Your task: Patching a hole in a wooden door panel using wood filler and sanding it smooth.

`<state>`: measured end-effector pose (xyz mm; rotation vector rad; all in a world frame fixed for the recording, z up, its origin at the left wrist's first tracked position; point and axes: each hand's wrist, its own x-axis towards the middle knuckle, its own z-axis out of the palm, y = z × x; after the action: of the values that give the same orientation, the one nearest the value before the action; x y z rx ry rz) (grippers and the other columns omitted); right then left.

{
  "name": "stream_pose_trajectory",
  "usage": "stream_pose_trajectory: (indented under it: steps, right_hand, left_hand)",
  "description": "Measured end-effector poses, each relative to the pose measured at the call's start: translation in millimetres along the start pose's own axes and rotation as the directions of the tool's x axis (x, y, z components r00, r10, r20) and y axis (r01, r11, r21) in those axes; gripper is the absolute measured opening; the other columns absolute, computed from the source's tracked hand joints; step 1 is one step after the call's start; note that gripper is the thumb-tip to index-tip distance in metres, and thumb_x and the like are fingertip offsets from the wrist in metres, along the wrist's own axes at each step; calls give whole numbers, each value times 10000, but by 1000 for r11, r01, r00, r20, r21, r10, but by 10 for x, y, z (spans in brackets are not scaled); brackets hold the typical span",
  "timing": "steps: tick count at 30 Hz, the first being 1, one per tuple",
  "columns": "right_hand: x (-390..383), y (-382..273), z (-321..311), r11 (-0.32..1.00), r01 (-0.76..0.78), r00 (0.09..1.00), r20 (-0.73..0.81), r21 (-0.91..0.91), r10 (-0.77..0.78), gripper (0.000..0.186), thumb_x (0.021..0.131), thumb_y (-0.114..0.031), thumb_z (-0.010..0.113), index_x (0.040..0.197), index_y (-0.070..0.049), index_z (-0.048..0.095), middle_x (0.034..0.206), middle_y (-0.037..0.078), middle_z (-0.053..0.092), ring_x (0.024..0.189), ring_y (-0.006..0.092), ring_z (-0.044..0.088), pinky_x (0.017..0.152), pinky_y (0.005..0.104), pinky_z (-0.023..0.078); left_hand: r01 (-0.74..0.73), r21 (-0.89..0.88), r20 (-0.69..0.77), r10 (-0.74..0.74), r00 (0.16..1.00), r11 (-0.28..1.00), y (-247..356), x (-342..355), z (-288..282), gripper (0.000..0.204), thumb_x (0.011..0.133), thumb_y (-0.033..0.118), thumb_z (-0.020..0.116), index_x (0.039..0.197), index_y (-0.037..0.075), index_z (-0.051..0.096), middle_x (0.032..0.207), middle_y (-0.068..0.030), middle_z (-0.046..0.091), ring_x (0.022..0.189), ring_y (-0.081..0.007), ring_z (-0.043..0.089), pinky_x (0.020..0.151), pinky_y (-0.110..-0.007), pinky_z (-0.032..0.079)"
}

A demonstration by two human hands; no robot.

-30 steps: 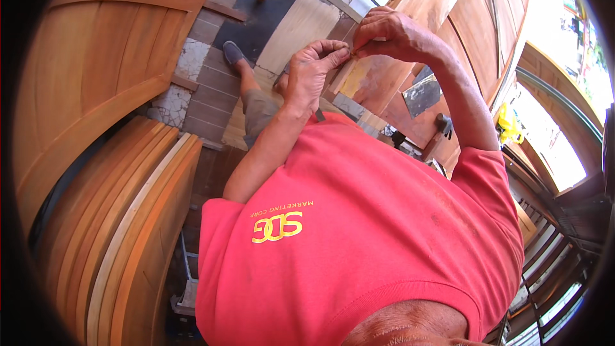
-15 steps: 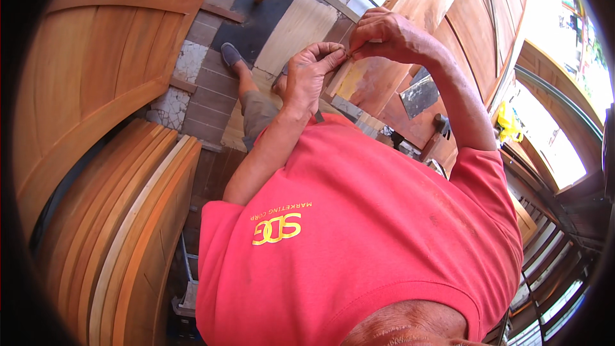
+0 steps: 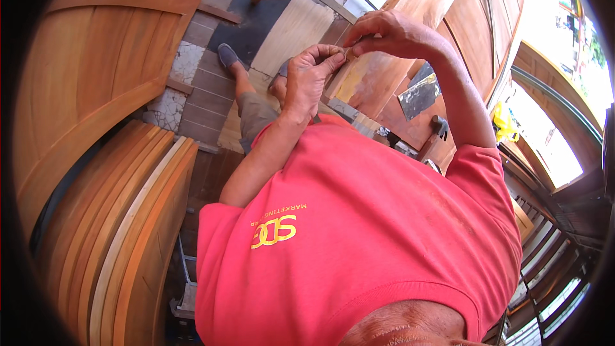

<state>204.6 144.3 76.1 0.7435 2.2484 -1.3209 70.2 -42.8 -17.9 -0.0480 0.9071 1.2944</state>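
My left hand (image 3: 306,80) is closed in a pinch, thumb against index finger, in front of my chest. What it holds is too small to make out. My right hand (image 3: 392,33) reaches in from the right with bent fingers, its fingertips meeting those of the left. Its thumb and forefinger curl round the same tiny spot, where any held thing is hidden. Just beyond and below both hands lies the end of a wooden workpiece (image 3: 368,80), with a pale yellowish patch on it.
A hammer (image 3: 439,128) and a dark rectangular sheet (image 3: 419,94) lie on the bench at right, near a yellow plastic bag (image 3: 505,122). Curved wooden panels (image 3: 122,237) stand stacked at left below a large panelled door (image 3: 109,57). A pale board (image 3: 295,35) lies on the tiled floor.
My right hand's fingers have loosened and stretched a little leftward over the left fingertips. The left hand keeps its pinch in nearly the same place.
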Motion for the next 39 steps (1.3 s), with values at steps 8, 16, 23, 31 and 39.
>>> stream_pose_trajectory:
  steps: [8, 16, 23, 31, 39]
  right_hand:
    - [51, 33, 84, 935, 225, 974, 54, -273, -218, 312, 883, -317, 809, 1111, -104, 811, 1107, 66, 735, 1139, 279, 644, 1008, 425, 485]
    - [-141, 71, 30, 951, 258, 962, -50, -167, -270, 238, 852, -288, 830, 1014, -116, 801, 1057, 15, 717, 1092, 239, 599, 1076, 417, 421]
    - [-703, 363, -21, 949, 291, 887, -339, -119, -314, 220, 840, -252, 852, 1000, -118, 784, 1066, -12, 707, 1107, 230, 586, 1259, 517, 239]
    - [-933, 1045, 329, 922, 184, 603, -701, -341, -380, 223, 800, -212, 842, 1011, -170, 783, 1113, -21, 700, 1119, 253, 595, 1113, 418, 394]
    - [-1215, 1013, 608, 921, -64, 451, -834, -385, -317, 436, 814, -229, 854, 1245, -236, 785, 1164, 28, 686, 1148, 268, 617, 1129, 495, 406]
  left_hand:
    - [-4, 15, -15, 4, 1000, 1000, -21, 14, -4, 128, 965, 1, 763, 1091, -18, 741, 998, -42, 749, 901, -99, 696, 834, -216, 571]
    - [-178, 271, -12, 189, 982, 946, 51, -72, 212, 85, 954, 8, 778, 1030, -26, 764, 968, -32, 758, 860, -83, 688, 811, -241, 584]
    - [-632, 645, 424, 487, 763, 429, 316, 50, 820, 85, 900, -62, 767, 972, -16, 771, 943, -92, 783, 844, -143, 747, 770, -282, 596]
    - [-815, 577, 757, 410, 510, -52, 92, 579, 1175, 131, 839, -12, 776, 949, 60, 773, 923, -106, 737, 903, -310, 704, 828, -409, 564]
    - [-789, 587, 792, 334, 511, -182, 23, 555, 1195, 138, 860, -41, 777, 982, 25, 771, 927, -121, 746, 872, -275, 720, 787, -376, 562]
